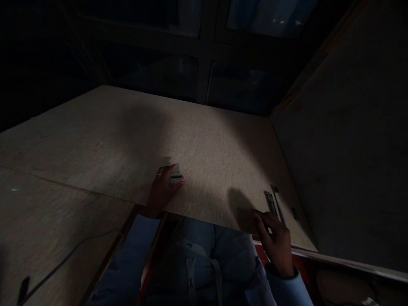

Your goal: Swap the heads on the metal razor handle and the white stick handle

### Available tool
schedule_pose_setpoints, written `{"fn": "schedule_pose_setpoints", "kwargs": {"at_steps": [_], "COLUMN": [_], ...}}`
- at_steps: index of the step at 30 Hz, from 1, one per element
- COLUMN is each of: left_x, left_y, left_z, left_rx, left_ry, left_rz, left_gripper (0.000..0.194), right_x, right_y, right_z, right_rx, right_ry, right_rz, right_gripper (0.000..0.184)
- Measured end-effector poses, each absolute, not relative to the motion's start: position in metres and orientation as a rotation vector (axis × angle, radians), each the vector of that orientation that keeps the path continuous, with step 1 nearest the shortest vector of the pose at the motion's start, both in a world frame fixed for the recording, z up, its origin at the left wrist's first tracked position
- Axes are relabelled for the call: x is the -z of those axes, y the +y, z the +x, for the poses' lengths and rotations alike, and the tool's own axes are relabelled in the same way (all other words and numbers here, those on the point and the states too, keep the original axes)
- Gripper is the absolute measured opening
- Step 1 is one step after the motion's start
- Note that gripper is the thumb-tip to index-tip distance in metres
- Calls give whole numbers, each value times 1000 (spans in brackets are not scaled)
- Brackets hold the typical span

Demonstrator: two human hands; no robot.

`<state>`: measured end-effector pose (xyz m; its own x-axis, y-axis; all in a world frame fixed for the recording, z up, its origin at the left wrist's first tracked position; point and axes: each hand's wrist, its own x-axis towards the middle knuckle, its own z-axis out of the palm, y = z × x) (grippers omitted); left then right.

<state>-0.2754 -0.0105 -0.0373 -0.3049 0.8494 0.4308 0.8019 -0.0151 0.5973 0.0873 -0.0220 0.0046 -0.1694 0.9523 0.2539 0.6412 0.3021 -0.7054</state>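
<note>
In the head view my left hand (163, 187) rests on the pale table near its front edge. Its thumb and fingers are closed around the sides of a small clear, flat piece with a dark green bar (176, 176) across it; its exact kind is unclear. My right hand (274, 236) hovers over the front edge at the right, thumb and fingertips pinched together. Whatever may be in that pinch is too dark and small to name. Just beyond this hand lie a dark, shiny pen-like tool (270, 202) and a slim stick with a dark end (280, 205).
The speckled table (204, 144) runs back to dark window frames. A small dark object (295, 213) lies beside a tall panel (353, 140) on the right. At lower left a cable (73, 250) crosses a lower surface. Light is dim, with broad shadows.
</note>
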Motion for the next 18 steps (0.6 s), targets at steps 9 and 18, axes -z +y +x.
{"fn": "schedule_pose_setpoints", "kwargs": {"at_steps": [9,18], "left_x": [26,22], "left_y": [-5,-4], "left_z": [-188,-129], "left_rx": [-1363,-1322], "left_ry": [1881,1662], "left_rz": [1869,2005], "left_gripper": [62,56], "right_x": [-20,-15], "right_y": [-7,11], "right_z": [45,33], "right_rx": [-639,-648], "right_ry": [-1949,-1996], "right_rz": [-1136,-1088], "right_gripper": [22,23]}}
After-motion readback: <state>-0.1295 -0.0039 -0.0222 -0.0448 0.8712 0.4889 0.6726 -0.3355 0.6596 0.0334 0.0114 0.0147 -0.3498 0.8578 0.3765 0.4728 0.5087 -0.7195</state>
